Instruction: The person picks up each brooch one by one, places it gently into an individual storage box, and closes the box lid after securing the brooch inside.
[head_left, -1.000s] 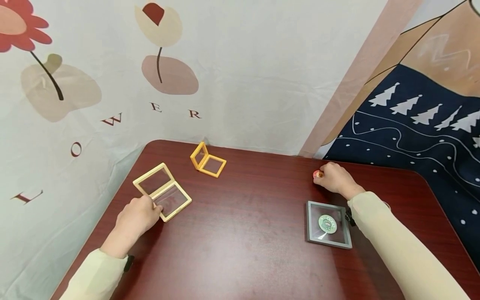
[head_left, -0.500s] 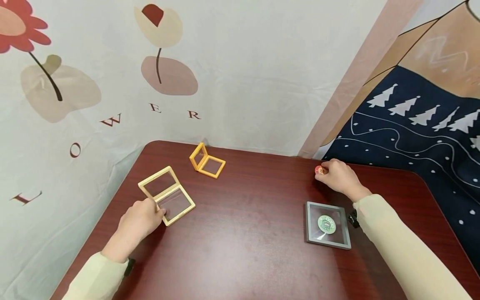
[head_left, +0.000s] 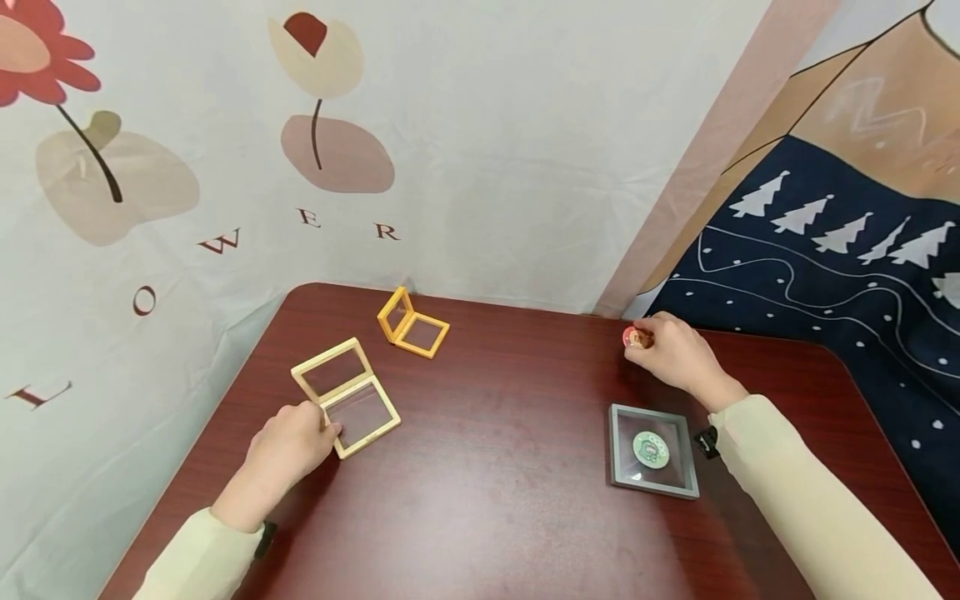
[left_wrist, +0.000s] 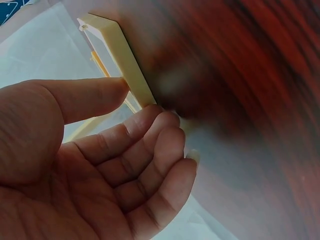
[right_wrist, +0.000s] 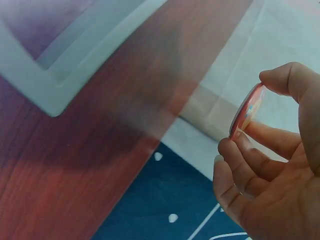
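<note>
My left hand (head_left: 292,446) pinches the near left edge of a pale yellow hinged frame (head_left: 370,439) that stands opened, its clear lid tilted up at the back. In the left wrist view the thumb lies on one face of the pale yellow frame (left_wrist: 125,57) and the fingers curl beneath. At the far right, my right hand (head_left: 678,354) pinches a small round red badge (head_left: 632,337) by its rim. The right wrist view shows the badge (right_wrist: 246,111) edge-on between thumb and fingertips, above the table.
A grey square frame (head_left: 617,446) lies closed near my right forearm, with a round green badge (head_left: 651,450) inside. Toward the back left, a small orange hinged frame (head_left: 422,335) stands opened. A printed cloth (head_left: 487,167) hangs behind the dark red table (head_left: 480,517).
My left hand and the pale yellow frame have shifted slightly right and toward me. The red badge stays in my right hand, which has barely moved and turned a little.
</note>
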